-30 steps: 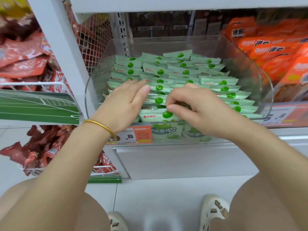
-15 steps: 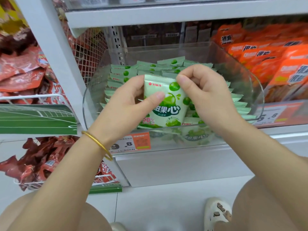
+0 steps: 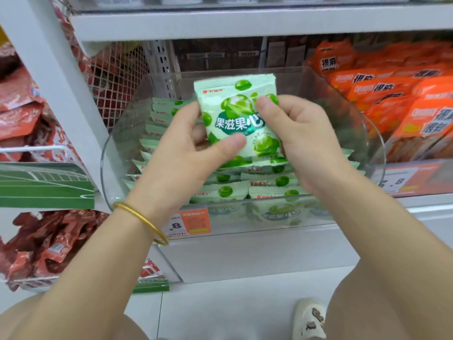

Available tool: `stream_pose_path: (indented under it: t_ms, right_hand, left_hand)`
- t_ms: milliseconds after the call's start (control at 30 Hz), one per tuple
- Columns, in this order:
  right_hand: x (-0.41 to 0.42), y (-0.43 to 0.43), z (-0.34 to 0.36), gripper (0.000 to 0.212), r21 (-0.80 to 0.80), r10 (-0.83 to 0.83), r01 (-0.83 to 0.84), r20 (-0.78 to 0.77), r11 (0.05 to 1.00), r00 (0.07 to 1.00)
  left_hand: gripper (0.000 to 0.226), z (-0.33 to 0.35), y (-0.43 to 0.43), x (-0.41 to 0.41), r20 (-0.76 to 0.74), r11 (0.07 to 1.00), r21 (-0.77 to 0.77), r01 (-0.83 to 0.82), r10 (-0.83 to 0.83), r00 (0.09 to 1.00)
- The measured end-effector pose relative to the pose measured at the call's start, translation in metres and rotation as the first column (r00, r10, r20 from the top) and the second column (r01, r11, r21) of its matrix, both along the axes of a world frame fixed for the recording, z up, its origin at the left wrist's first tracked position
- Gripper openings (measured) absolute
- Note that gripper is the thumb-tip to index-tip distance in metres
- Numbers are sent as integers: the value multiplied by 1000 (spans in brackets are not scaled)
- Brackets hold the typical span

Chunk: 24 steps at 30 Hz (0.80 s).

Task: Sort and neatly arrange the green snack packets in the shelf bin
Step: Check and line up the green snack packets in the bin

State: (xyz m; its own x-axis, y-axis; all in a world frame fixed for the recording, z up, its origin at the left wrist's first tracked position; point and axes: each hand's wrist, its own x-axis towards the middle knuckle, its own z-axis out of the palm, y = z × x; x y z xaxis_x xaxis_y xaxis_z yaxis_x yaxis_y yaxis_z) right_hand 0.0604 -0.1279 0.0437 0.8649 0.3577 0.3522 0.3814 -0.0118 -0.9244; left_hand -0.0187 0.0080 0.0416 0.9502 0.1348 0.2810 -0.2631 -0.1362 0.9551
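Your left hand [image 3: 186,146] and right hand [image 3: 304,141] both pinch one green snack packet [image 3: 236,114], thumbs on its printed face, holding it upright above the clear shelf bin [image 3: 367,133]. Inside the bin, the other green packets [image 3: 245,182] lie in overlapping rows. Orange packets [image 3: 392,94] sit just right of the bin, red packets [image 3: 22,114] left of it.

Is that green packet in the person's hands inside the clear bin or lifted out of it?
Lifted out. Both the left hand and right hand hold the packet upright above the rows in the bin.
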Motion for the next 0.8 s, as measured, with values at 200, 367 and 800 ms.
stream_pose_path:
  t_ms: [200,367,800]
  right_hand:
    - [-1,-3,2,58,-20,-75,76,42,997,996]
    - [2,-5,-3,57,-61,-120,123,56,991,991]
    - [5,-12,-6,43,3,-95,95,102,995,990]
  left_hand:
    - [97,-3,-3,-1,12,999,-3,43,-43,999]
    - [103,-4,-5,-2,41,997,42,62,-63,997]
    - [95,-7,-4,-3,72,964,265,-17,-2,997]
